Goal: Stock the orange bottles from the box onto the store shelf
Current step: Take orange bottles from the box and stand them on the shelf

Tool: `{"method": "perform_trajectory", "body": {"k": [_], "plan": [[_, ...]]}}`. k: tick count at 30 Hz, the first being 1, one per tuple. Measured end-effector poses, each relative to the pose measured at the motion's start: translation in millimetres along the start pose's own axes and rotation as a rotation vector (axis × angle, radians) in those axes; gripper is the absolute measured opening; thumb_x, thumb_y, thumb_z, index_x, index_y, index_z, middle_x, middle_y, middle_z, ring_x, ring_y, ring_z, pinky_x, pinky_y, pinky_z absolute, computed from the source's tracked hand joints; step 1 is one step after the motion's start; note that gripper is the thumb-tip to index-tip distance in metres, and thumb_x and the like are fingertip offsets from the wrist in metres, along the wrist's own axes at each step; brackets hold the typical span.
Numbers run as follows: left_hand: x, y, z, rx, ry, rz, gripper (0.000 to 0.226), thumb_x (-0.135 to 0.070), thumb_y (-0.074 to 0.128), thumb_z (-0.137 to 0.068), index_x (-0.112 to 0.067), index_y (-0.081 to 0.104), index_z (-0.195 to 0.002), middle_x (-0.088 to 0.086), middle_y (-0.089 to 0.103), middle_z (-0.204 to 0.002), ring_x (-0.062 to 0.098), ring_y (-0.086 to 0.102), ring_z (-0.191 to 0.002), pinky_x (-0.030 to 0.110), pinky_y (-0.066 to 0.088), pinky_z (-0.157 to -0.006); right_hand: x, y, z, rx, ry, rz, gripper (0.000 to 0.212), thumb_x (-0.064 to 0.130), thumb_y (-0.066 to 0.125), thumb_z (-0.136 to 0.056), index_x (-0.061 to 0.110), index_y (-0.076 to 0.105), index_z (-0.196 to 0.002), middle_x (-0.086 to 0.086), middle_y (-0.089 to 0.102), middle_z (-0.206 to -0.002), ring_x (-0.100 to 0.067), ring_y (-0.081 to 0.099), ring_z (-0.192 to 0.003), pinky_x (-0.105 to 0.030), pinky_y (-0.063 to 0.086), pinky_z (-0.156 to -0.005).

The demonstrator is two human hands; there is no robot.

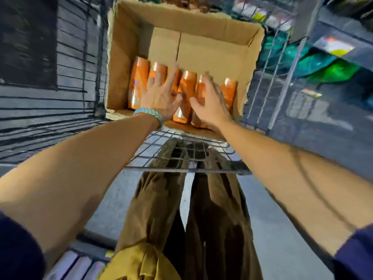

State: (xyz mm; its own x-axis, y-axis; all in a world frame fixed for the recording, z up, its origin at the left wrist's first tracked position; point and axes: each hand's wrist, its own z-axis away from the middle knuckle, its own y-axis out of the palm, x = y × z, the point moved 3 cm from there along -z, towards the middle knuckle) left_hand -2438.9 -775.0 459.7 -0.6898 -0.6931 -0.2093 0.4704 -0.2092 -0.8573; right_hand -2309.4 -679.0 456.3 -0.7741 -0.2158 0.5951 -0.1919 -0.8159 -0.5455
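An open cardboard box [212, 51] sits on a wire cart. Several orange bottles [139, 81] lie side by side along its near wall. My left hand [161, 96], with a blue bracelet at the wrist, lies over the second and third bottles with fingers spread and fairly straight. My right hand [210, 102] lies over a bottle [199, 91] right of centre, fingers extended and thumb out to the left. Another bottle [186, 85] shows between the two hands. Whether either hand grips a bottle is blurred.
The wire cart's grid platform [181, 150] extends toward me under the box. Dark slatted shelving [50, 77] stands on the left. A metal rack [282, 67] with green and yellow packages is on the right. My brown trousers and the grey floor are below.
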Motion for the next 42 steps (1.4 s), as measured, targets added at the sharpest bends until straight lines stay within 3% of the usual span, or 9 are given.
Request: {"method": "perform_trajectory", "body": {"k": [3,8,16,21,26,30,35,38,42], "plan": [[6,19,-17,0.105,0.013,0.044,0.073,-0.041,0.046,-0.090,-0.040,0.003,-0.149,0.017,0.015,-0.156,0.040,0.025,-0.137,0.052,0.030,-0.109,-9,22,-14,0.002,0.083,-0.029,0.075,0.040,0.054,-0.091,0.022,0.017,-0.154,-0.017,0.025,-0.154,-0.034,0.031,-0.140,-0.046,0.029,-0.114],[12,34,-38,0.157,-0.016,0.032,0.070,-0.038,0.047,-0.093,-0.045,0.002,-0.147,0.020,0.025,-0.147,0.042,0.032,-0.130,0.054,0.038,-0.099,-13,35,-31,-0.001,0.182,0.052,0.074,0.043,0.051,-0.092,0.038,0.009,-0.152,-0.021,0.006,-0.158,-0.042,0.014,-0.143,-0.054,0.022,-0.115],[16,51,-49,0.177,-0.083,-0.014,0.081,-0.039,0.057,-0.090,-0.048,0.000,-0.146,0.020,0.037,-0.129,0.039,0.037,-0.116,0.052,0.042,-0.090,-9,39,-45,-0.021,0.226,0.290,0.090,0.044,0.066,-0.086,0.040,0.005,-0.152,-0.027,0.026,-0.141,-0.044,0.031,-0.127,-0.048,0.027,-0.106],[16,48,-53,0.181,-0.109,-0.080,0.101,-0.041,0.068,-0.083,-0.021,-0.005,-0.151,0.022,0.043,-0.123,0.035,0.046,-0.109,0.044,0.044,-0.091,-9,31,-56,0.012,0.262,0.275,0.114,0.047,0.074,-0.078,0.034,-0.012,-0.152,-0.035,0.036,-0.129,-0.045,0.044,-0.116,-0.049,0.034,-0.101],[15,50,-49,0.237,-0.124,-0.107,0.109,-0.048,0.067,-0.080,-0.001,-0.003,-0.148,0.024,0.037,-0.135,0.037,0.040,-0.122,0.043,0.039,-0.099,-8,36,-50,0.005,0.324,0.224,0.130,0.046,0.081,-0.071,0.021,-0.019,-0.151,-0.033,0.038,-0.128,-0.043,0.046,-0.115,-0.045,0.036,-0.099],[17,41,-53,0.253,-0.129,-0.051,0.089,-0.042,0.073,-0.077,-0.003,0.024,-0.141,0.021,0.040,-0.133,0.035,0.038,-0.124,0.040,0.038,-0.100,-9,42,-45,-0.028,0.308,0.170,0.124,0.031,0.083,-0.074,0.020,-0.014,-0.151,-0.028,0.039,-0.125,-0.041,0.047,-0.113,-0.043,0.037,-0.096],[16,43,-41,0.144,-0.190,0.096,0.063,-0.031,0.071,-0.082,-0.011,0.036,-0.130,0.015,0.046,-0.125,0.033,0.045,-0.116,0.040,0.040,-0.094,-7,43,-37,-0.050,0.300,0.013,0.117,0.013,0.075,-0.082,0.034,-0.019,-0.150,-0.021,0.037,-0.118,-0.032,0.056,-0.089,-0.034,0.039,-0.071],[9,46,-31,0.123,-0.169,0.201,0.060,-0.021,0.062,-0.089,-0.016,0.029,-0.138,0.016,0.054,-0.122,0.034,0.055,-0.108,0.043,0.044,-0.093,-11,43,-34,-0.044,0.276,-0.062,0.119,0.014,0.072,-0.085,0.037,-0.028,-0.146,-0.023,0.040,-0.116,-0.033,0.057,-0.090,-0.036,0.041,-0.075],[7,47,-29,0.125,-0.119,0.292,0.060,-0.020,0.053,-0.093,-0.015,0.020,-0.144,0.019,0.051,-0.126,0.037,0.058,-0.105,0.047,0.047,-0.090,-13,42,-29,-0.061,0.253,-0.163,0.116,0.014,0.068,-0.088,0.040,-0.031,-0.143,-0.026,0.039,-0.133,-0.038,0.049,-0.118,-0.046,0.040,-0.097]]}}
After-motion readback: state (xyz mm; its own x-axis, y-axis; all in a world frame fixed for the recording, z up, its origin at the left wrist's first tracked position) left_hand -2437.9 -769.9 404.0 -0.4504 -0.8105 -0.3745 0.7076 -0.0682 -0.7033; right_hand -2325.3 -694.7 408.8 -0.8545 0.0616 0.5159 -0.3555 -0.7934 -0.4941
